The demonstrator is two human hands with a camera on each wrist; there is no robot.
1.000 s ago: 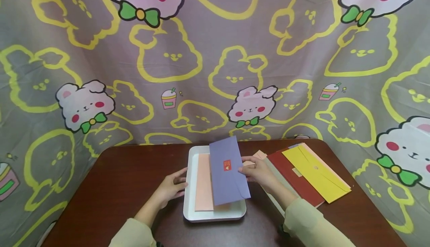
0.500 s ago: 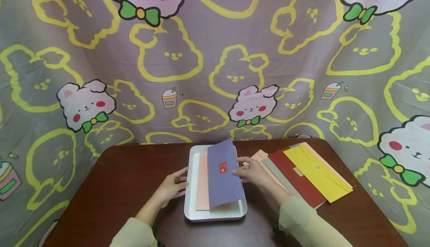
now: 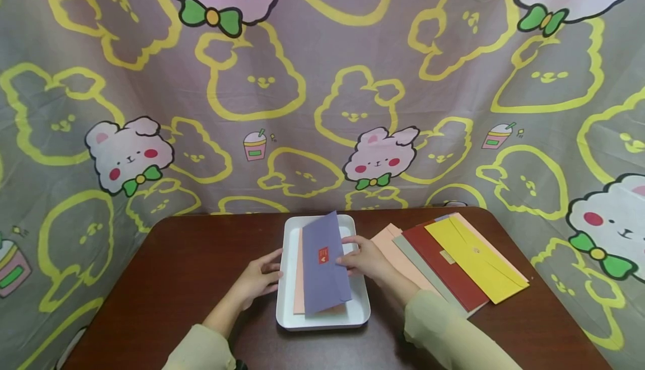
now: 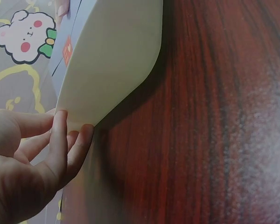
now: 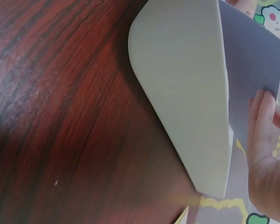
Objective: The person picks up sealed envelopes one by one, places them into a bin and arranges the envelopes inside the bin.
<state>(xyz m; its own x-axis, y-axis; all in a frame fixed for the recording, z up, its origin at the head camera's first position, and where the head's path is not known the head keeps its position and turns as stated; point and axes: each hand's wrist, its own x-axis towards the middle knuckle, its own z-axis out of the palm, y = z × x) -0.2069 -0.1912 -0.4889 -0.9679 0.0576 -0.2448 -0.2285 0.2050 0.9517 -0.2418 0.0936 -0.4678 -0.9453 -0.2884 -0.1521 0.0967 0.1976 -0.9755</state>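
Note:
A white tray (image 3: 360, 305) stands on the dark wooden table, with a peach envelope (image 3: 299, 283) lying flat in it. My left hand (image 3: 257, 281) grips the tray's left side; in the left wrist view its thumb is at the rim and its fingertips (image 4: 60, 122) lie against the outer wall. Between thumb and fingers my right hand (image 3: 367, 258) pinches the right edge of a purple envelope (image 3: 322, 289) with a red heart sticker (image 3: 323, 255). That envelope is tilted over the tray, its right edge raised, and covers most of the peach one.
To the right lies a fanned row of stationery: a peach envelope (image 3: 398, 252), a grey one (image 3: 422, 266), a dark red one (image 3: 456, 276) and a yellow one (image 3: 476, 258) on top. A patterned cloth (image 3: 302, 95) hangs behind the table's back edge.
My right hand has moved left with the purple envelope, which now sits farther over the tray and covers more of the peach envelope. The left hand stays at the tray's side.

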